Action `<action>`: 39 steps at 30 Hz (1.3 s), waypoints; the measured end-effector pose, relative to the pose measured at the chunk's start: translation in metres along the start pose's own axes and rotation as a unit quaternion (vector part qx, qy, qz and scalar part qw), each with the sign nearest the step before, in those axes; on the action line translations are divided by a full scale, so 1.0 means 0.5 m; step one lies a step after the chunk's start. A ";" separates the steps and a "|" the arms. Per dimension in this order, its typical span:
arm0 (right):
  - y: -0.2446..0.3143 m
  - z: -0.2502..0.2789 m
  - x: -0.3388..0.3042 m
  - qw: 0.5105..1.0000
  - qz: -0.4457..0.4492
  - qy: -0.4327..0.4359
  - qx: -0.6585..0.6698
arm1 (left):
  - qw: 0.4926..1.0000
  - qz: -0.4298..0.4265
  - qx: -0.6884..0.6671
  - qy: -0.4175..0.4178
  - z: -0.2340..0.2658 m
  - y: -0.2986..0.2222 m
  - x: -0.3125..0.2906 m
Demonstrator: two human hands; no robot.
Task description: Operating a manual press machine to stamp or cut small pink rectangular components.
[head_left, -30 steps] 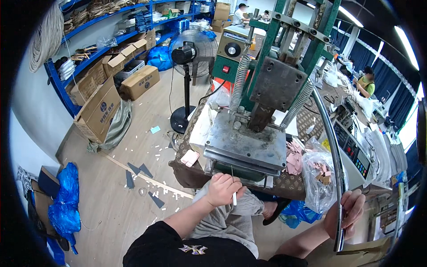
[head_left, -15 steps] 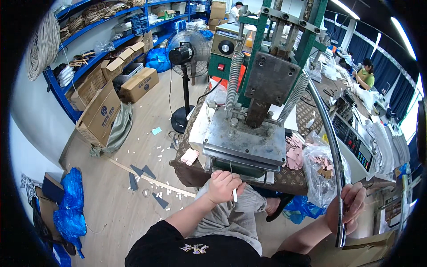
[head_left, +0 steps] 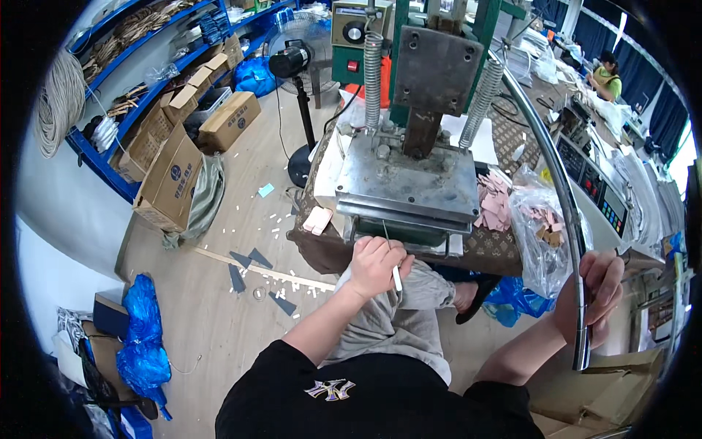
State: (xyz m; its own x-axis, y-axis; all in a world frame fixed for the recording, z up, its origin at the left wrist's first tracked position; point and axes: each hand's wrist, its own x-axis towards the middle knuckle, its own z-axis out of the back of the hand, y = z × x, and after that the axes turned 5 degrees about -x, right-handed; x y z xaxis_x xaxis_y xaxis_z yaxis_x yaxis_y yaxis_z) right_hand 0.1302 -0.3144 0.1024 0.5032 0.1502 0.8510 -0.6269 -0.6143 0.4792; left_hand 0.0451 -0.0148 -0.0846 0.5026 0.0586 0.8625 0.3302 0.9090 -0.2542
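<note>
A green-framed hand press (head_left: pixel 406 183) with a steel plate and two coil springs (head_left: pixel 373 80) stands at the table's near edge. My left hand (head_left: pixel 378 267) is closed around a slim tool (head_left: pixel 397 279) with a white lower end and a thin dark shaft pointing up toward the press's front edge. The shaft's tip is close to that edge; whether it touches, I cannot tell. At the right, my right hand (head_left: pixel 594 296) curls around the lower end of the press's long curved metal lever (head_left: pixel 561 175). What lies under the press block is hidden.
Pink pieces (head_left: pixel 495 203) and a clear plastic bag (head_left: pixel 537 238) of scraps lie right of the press. A small pink stack (head_left: pixel 317 220) sits at its left. A fan (head_left: pixel 292 62), cardboard boxes (head_left: pixel 172 179) and blue shelves are farther left. Another person (head_left: pixel 607 79) sits far right.
The view has tilted down and shifted, so the press sits higher in the picture. Both hands keep their holds on the slim tool and the lever.
</note>
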 end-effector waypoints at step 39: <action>0.006 0.008 0.008 0.998 -0.013 0.051 -0.020 | 0.990 0.096 -0.097 0.034 0.130 -0.052 0.094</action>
State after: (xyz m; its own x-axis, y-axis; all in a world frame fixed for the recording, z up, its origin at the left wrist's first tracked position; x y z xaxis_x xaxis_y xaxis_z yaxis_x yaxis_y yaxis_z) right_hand 0.1326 -0.3188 0.1065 0.4574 0.2461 0.8546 -0.6388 -0.5776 0.5082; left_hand 0.0082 -0.0089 -0.0092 0.6219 0.1882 0.7602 0.3667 0.7877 -0.4950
